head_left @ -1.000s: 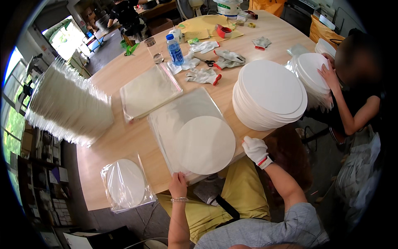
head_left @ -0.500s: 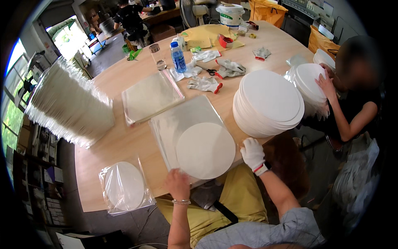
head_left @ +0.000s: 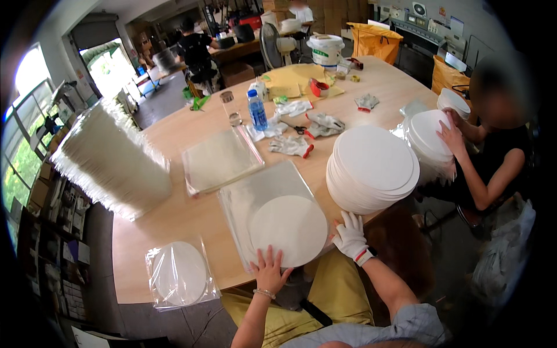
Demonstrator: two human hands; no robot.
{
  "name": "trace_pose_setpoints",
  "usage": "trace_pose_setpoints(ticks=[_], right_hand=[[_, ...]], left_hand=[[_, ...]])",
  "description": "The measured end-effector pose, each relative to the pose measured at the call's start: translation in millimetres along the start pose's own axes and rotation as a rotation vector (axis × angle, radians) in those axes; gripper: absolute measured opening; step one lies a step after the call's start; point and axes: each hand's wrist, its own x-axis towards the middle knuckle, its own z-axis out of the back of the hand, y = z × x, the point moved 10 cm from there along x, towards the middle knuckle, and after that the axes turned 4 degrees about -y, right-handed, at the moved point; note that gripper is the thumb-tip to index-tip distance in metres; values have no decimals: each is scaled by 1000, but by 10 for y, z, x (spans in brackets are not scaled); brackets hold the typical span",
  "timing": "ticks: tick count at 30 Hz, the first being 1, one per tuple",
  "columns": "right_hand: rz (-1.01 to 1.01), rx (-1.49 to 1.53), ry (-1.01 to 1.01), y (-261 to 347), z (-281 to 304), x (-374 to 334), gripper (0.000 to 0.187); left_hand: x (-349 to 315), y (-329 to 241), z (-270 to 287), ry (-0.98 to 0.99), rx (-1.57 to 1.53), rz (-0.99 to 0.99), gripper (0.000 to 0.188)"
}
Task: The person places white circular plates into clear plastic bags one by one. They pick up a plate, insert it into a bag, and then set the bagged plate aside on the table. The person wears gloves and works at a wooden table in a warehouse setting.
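Note:
A round white disc (head_left: 290,229) lies over the lower right part of a stack of clear plastic bags (head_left: 241,191) in front of me. My left hand (head_left: 270,268), bare with a bracelet at the wrist, rests with spread fingers on the near left edge of the disc and bags. My right hand (head_left: 350,238) wears a white glove; its fingers are apart and lie at the table edge, just right of the disc. Beyond that hand rises a tall stack of white discs (head_left: 374,168). At the front left lies a bagged white disc (head_left: 178,272).
Another pile of clear bags (head_left: 223,159) lies behind. A tall stack of bagged discs (head_left: 116,162) leans at the left. Work gloves (head_left: 290,146), scissors (head_left: 299,129) and a blue bottle (head_left: 257,110) sit farther back. A co-worker (head_left: 493,156) handles discs at the right.
My left hand has come onto the near edge of the disc and its fingers have spread. My right hand's fingers have opened out beside the disc. The view has tilted upward.

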Motion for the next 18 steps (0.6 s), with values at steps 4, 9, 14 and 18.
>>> trace_pose_setpoints(ticks=[4,9,14,18], right_hand=[[-268,422,-197,-420,93,-316,25],[-1050,1353,207,-352,-823,-846,14],[-1048,1497,50,-258,-878,-845,15],[-1283,1567,387,5,-578,-936,36]], left_hand=[[-432,59,508,-446,-413,24,40],[-827,-161,-868,194,-1769,917,23],[-530,-144,-1083,-32,-2185,1064,22],[-596,-14,-786,-103,-1926,971,21]])
